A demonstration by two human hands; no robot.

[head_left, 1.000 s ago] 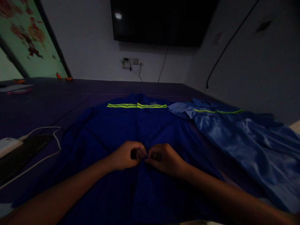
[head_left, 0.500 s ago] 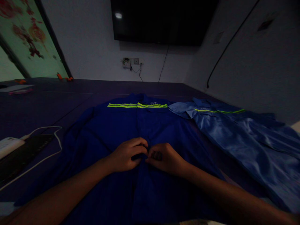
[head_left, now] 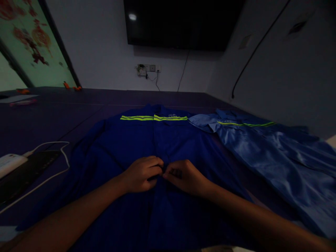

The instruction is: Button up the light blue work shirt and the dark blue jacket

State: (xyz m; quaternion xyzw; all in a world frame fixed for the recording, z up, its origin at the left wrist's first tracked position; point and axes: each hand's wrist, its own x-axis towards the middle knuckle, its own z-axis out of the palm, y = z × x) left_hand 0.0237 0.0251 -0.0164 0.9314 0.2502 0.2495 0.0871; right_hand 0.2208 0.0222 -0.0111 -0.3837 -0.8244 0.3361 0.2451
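Observation:
A dark blue work jacket (head_left: 123,147) with a yellow-green reflective stripe (head_left: 153,118) lies flat on the dark surface in front of me. My left hand (head_left: 143,174) and my right hand (head_left: 183,176) meet fingertip to fingertip at the jacket's front placket, in the middle of the cloth. Both hands are curled in a pinch on the placket fabric. What lies between the fingertips is too dark and small to make out.
A lighter blue jacket (head_left: 275,154) with its own reflective stripe lies to the right, touching the dark one. At the left edge sit a black phone (head_left: 26,173), a white charger block (head_left: 9,162) and a white cable (head_left: 56,150). A wall-mounted screen (head_left: 181,24) hangs ahead.
My hands stay at the same spot on the placket. The left fingers have shifted from a tighter fist to a flatter pinch against the right fingertips.

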